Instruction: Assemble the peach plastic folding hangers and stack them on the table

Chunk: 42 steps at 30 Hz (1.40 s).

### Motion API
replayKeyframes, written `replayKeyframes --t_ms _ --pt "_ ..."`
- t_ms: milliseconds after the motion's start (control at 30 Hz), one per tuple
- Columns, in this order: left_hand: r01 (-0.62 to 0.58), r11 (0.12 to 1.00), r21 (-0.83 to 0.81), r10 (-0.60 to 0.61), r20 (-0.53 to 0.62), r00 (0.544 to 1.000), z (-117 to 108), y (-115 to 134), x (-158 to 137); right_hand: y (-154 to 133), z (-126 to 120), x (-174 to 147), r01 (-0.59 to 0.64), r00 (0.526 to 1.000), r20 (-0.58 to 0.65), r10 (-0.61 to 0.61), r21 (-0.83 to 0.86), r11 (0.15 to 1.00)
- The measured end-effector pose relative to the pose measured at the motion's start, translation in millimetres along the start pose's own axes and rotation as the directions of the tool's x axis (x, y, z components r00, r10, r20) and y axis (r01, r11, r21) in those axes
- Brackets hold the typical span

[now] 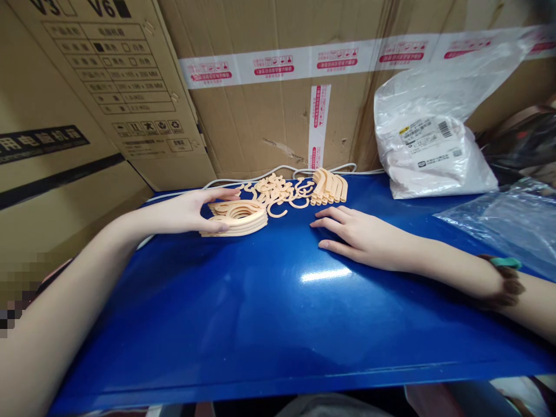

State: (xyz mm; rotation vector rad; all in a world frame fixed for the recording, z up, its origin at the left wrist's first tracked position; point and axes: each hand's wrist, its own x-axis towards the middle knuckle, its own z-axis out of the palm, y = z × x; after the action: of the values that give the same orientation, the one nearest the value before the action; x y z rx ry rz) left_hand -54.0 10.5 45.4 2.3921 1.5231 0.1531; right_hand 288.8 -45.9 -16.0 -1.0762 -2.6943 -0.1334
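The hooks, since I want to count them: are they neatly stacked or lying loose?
Loose: the hooks lie in a jumbled heap on the blue table, pointing different ways, near the left hand.

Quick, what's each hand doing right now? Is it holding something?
Left hand: curved around a stack of cream pieces, thumb against it; can't tell whether it grips.
Right hand: open, palm down, nothing seen in it.

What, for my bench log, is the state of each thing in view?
Left hand: touching the cream stack
Right hand: open, holding nothing
Cream stack: neatly layered
Hooks: loosely heaped
Curved pieces: lined up side by side
White bag: upright, flap raised
Clear plastic: lying crumpled
Rear carton: taped, surface torn
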Motion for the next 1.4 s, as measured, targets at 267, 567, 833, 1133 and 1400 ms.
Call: replayKeyframes --t_ms 267,567,833,1133,1400 --pt "0.009 1.0 0.014 -0.009 0.014 1.0 -0.8 2.2 -0.3 -0.7 -1.1 0.3 -0.007 1.0 0.017 0.007 0.007 1.0" --pt "-0.005 1.0 0.026 0.005 0.004 1.0 -0.1 -0.1 -0.1 -0.8 -1.7 0.5 -0.016 0.999 0.04 0.016 -0.002 1.0" --pt "-0.059 0.996 0.07 0.06 -0.012 0.998 0.5 -4.9 0.9 -0.5 -1.0 0.4 -0.012 0.999 0.032 0.012 -0.008 1.0" --pt "-0.099 0.99 0.105 0.103 -0.031 0.994 1.1 -11.7 2.9 0.0 -0.4 0.4 -0.013 0.999 0.03 0.013 -0.009 1.0" --pt "-0.085 0.992 0.095 0.088 -0.025 0.996 0.9 -12.0 3.5 -0.2 -0.6 0.3 -0.017 0.999 0.035 0.018 -0.014 1.0"
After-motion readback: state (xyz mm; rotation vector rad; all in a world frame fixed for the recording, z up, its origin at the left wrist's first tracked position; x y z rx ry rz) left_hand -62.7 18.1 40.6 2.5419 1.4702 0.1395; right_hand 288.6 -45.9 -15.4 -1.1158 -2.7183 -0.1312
